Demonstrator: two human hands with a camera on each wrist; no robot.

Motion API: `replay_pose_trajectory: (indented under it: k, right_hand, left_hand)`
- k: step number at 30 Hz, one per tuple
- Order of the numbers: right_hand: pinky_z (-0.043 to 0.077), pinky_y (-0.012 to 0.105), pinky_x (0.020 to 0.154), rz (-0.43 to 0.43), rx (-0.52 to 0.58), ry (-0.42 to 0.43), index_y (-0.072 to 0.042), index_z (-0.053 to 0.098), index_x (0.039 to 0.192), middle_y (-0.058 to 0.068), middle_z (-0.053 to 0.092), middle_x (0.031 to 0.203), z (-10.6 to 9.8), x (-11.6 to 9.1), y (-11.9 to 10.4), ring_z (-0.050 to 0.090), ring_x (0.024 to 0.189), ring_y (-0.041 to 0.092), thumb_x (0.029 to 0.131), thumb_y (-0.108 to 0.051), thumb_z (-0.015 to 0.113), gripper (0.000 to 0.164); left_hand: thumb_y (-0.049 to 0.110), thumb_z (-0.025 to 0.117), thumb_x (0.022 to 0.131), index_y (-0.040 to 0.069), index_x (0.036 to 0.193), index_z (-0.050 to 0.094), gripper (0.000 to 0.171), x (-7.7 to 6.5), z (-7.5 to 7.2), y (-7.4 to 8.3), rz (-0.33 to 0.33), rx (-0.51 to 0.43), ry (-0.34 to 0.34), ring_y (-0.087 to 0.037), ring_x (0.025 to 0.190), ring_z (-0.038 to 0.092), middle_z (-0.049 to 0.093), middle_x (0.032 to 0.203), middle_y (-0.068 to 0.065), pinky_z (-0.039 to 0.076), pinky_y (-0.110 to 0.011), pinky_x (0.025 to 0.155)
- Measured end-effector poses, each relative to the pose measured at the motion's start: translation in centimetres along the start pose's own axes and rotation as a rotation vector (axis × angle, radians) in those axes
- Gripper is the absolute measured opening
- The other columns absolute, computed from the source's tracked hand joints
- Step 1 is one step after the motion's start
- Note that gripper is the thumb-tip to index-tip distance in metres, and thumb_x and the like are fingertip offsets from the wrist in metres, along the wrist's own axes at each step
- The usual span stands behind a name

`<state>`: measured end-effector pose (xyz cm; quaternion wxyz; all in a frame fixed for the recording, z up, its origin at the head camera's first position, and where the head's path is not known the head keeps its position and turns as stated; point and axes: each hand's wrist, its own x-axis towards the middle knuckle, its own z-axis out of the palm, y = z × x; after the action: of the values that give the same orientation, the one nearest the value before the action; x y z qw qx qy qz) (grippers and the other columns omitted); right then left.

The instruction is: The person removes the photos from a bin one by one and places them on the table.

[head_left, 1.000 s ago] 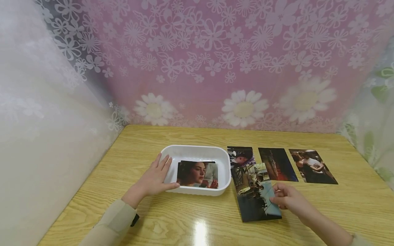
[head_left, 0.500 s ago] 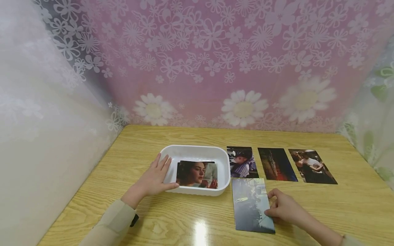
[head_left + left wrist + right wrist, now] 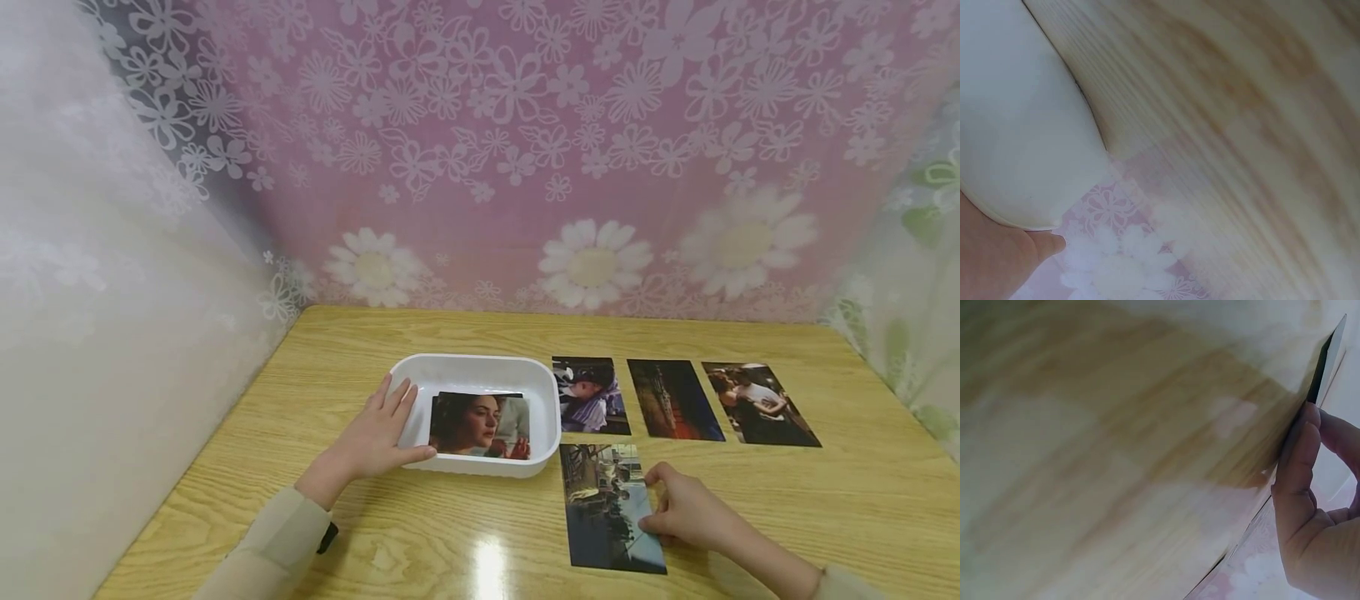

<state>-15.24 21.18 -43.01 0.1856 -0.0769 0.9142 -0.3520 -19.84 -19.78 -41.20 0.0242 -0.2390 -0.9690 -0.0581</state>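
Observation:
My left hand lies with fingers spread over the left rim of a white plastic tub. Inside the tub are stacked photos, the top one showing a person's head. At the right, my right hand pinches the right edge of a photo of a crowd scene, low over or on the table in front of the row. The right wrist view catches that photo nearly edge-on at the fingertips. In the left wrist view, part of the left hand touches the tub's wall.
Three photos lie in a row behind the held one: a person in a cap, a dark scene and a couple. The wooden table meets a pink flowered backdrop behind and pale sheets at the sides.
My right hand has brought the crowd-scene photo toward me and slightly left, down off the capped-person photo, which now shows in full. The left hand and tub have stayed put.

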Motion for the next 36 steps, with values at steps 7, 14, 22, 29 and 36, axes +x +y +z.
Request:
replay_pose_trajectory:
  k: [7,14,22,29,36]
  right_hand:
    - [0.037,0.027,0.042,0.021,-0.089,0.027,0.014,0.04,0.114,0.002,0.053,0.05,0.1,0.4,-0.4,0.049,0.042,0.015,0.067,-0.009,0.075,0.063]
    - [0.037,0.027,0.043,-0.021,-0.124,0.052,0.012,0.04,0.116,0.001,0.051,0.053,-0.3,0.1,-1.0,0.047,0.044,0.015,0.07,-0.009,0.073,0.06]
    - [0.04,0.026,0.046,-0.211,-0.205,0.159,0.003,0.046,0.118,-0.002,0.056,0.071,-1.9,0.7,-4.0,0.051,0.055,0.01,0.077,-0.026,0.068,0.055]
    - [0.049,0.039,0.065,-0.351,-0.262,0.242,0.0,0.051,0.119,0.013,0.06,0.101,-2.1,2.4,-7.0,0.058,0.088,0.028,0.078,-0.032,0.067,0.054]
    - [0.046,0.043,0.077,-0.476,-0.278,0.194,0.0,0.05,0.121,0.016,0.052,0.116,-0.9,5.2,-9.6,0.053,0.1,0.03,0.077,-0.035,0.067,0.059]
  left_hand:
    - [0.067,0.04,0.079,-0.005,0.138,0.019,0.095,0.0,0.2,-0.1,0.002,0.008,0.006,-0.038,0.13,0.0,0.016,0.143,-0.021,0.016,-0.05,0.102]
    - [0.067,0.04,0.079,-0.005,0.138,0.02,0.095,-0.1,0.2,-0.1,0.005,0.006,0.006,-0.039,0.13,0.001,0.016,0.143,-0.02,0.015,-0.049,0.102]
    - [0.068,0.039,0.078,-0.003,0.139,0.018,0.096,-0.2,0.0,0.0,-0.01,0.011,-0.008,-0.038,0.13,-0.001,0.013,0.144,-0.019,0.017,-0.052,0.1]
    - [0.069,0.039,0.078,-0.002,0.14,0.018,0.097,0.0,0.0,0.0,-0.021,0.019,-0.019,-0.037,0.131,-0.001,0.011,0.145,-0.018,0.018,-0.055,0.099]
    - [0.072,0.035,0.077,-0.002,0.14,0.018,0.099,0.1,0.0,0.1,-0.021,0.019,-0.013,-0.036,0.131,-0.002,0.011,0.145,-0.019,0.016,-0.055,0.099]
